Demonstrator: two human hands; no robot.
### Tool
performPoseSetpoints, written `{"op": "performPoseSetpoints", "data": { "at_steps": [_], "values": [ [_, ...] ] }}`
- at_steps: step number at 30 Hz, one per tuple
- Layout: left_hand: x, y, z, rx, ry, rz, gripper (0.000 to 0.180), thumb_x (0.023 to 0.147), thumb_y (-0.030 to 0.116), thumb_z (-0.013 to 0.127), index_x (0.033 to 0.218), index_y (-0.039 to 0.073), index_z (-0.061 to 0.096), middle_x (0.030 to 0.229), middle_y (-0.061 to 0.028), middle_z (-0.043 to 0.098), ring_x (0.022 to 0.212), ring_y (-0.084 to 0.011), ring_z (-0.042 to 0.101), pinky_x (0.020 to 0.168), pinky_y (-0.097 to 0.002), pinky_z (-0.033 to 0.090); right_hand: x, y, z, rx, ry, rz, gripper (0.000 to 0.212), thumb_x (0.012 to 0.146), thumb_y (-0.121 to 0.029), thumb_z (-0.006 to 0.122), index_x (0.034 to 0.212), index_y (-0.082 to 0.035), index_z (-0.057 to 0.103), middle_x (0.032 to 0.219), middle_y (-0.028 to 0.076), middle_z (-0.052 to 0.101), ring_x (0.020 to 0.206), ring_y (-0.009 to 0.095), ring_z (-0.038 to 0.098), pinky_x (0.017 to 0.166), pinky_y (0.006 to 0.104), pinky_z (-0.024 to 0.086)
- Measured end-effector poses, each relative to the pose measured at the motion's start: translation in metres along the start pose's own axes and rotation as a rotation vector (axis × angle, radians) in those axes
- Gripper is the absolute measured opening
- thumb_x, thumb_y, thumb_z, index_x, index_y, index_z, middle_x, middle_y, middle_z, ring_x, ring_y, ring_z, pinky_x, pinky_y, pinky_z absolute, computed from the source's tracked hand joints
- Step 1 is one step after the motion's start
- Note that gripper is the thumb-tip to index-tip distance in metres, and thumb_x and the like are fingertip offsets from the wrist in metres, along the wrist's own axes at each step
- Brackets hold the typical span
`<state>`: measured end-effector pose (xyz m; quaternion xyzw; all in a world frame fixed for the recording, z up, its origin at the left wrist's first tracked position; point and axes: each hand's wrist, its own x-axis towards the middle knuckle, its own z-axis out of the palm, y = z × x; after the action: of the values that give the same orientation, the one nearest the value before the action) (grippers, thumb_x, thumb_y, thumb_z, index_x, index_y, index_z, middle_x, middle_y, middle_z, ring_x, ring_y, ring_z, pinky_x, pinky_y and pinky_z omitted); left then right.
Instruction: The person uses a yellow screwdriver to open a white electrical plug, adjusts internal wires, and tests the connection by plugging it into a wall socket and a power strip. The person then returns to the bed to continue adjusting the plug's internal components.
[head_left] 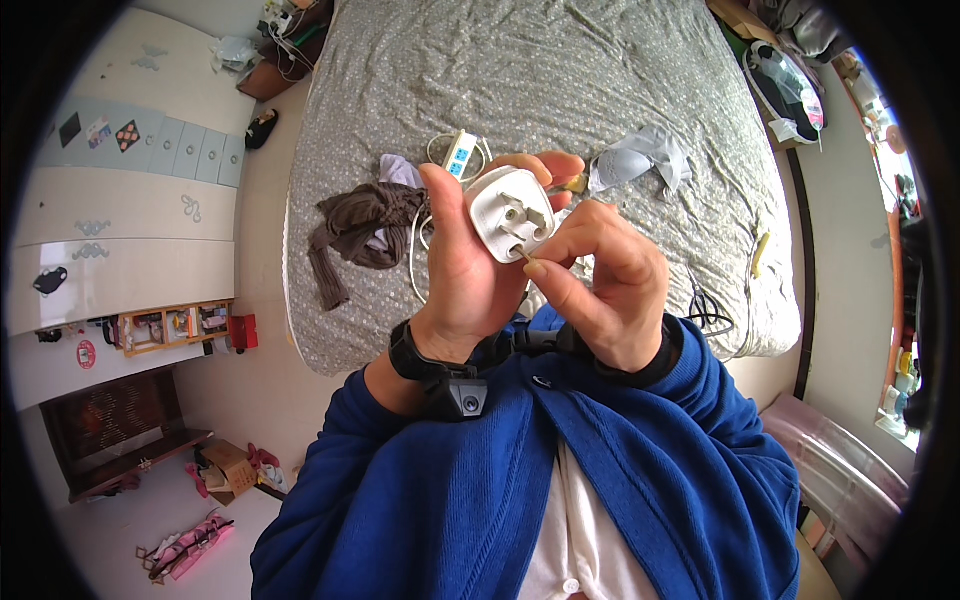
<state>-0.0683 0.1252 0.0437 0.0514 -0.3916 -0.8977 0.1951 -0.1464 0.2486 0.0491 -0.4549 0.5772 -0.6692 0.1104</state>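
In my left hand (462, 265) rests a white, rounded plug-in device (490, 222), its face with a raised plug part turned up toward me. My left thumb lies along its left side, and the fingers wrap round its far edge. My right hand (612, 280) pinches at the device's lower right edge with thumb and index finger. Something thin and small shows between those fingertips, too small to name. Just beyond my left fingers lies a white power strip (461, 154) with blue sockets, its white cord curling beside it.
Under the hands spreads a bed (520, 70) with a grey patterned sheet. On it lie a dark brown ribbed garment (365, 225), a pale item in clear plastic (635, 165) and a black cable (708, 308). White cabinets (130, 215) stand at the left.
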Motion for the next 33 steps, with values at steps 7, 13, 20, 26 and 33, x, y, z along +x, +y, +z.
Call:
{"op": "performPoseSetpoints", "data": {
  "at_steps": [7, 13, 20, 26, 33],
  "values": [
    [-0.002, 0.002, 0.001, 0.054, 0.003, -0.009, 0.083, 0.09, 0.083, 0.022, 0.107, 0.01, 0.057, 0.13, -0.0131, 0.055, 0.121, -0.0234, 0.05, 0.104, -0.041, 0.041, -0.001, -0.004, -0.003, 0.276, -0.059, 0.268, 0.008, 0.084, -0.004, 0.074, 0.082, -0.001, 0.066, 0.081, 0.003, 0.063, 0.079, 0.012, 0.057, 0.074, 0.0268, 0.043],
    [-0.003, 0.001, 0.001, 0.072, 0.011, 0.002, 0.083, 0.091, 0.082, 0.021, 0.108, 0.01, 0.058, 0.13, -0.0139, 0.056, 0.123, -0.0247, 0.05, 0.107, -0.041, 0.039, 0.0, -0.005, -0.001, 0.347, -0.038, 0.331, 0.011, 0.083, -0.006, 0.076, 0.081, -0.001, 0.067, 0.078, 0.001, 0.063, 0.074, 0.01, 0.056, 0.07, 0.0259, 0.046],
    [-0.003, 0.001, 0.001, 0.123, 0.014, 0.035, 0.084, 0.091, 0.081, 0.02, 0.108, 0.008, 0.058, 0.129, -0.0157, 0.056, 0.122, -0.0253, 0.051, 0.108, -0.041, 0.039, -0.001, -0.008, -0.001, 0.267, -0.038, 0.296, 0.01, 0.082, -0.005, 0.076, 0.081, 0.0, 0.067, 0.079, 0.003, 0.066, 0.073, 0.01, 0.058, 0.07, 0.0257, 0.046],
    [-0.002, 0.001, 0.002, 0.144, 0.057, 0.052, 0.084, 0.093, 0.08, 0.02, 0.108, 0.006, 0.057, 0.126, -0.017, 0.057, 0.119, -0.0259, 0.054, 0.107, -0.0407, 0.042, -0.002, -0.003, 0.005, 0.248, -0.001, 0.273, 0.009, 0.081, -0.004, 0.076, 0.08, 0.0, 0.068, 0.078, 0.003, 0.066, 0.073, 0.01, 0.058, 0.07, 0.0263, 0.047],
    [-0.003, 0.002, 0.0, 0.114, 0.023, 0.022, 0.084, 0.091, 0.082, 0.019, 0.107, 0.009, 0.057, 0.125, -0.0137, 0.058, 0.12, -0.0256, 0.054, 0.102, -0.0433, 0.045, -0.003, 0.011, 0.009, 0.389, -0.001, 0.268, 0.026, 0.081, -0.01, 0.082, 0.098, 0.0, 0.065, 0.09, 0.004, 0.067, 0.081, 0.01, 0.06, 0.077, 0.0264, 0.049]
  ]
}}
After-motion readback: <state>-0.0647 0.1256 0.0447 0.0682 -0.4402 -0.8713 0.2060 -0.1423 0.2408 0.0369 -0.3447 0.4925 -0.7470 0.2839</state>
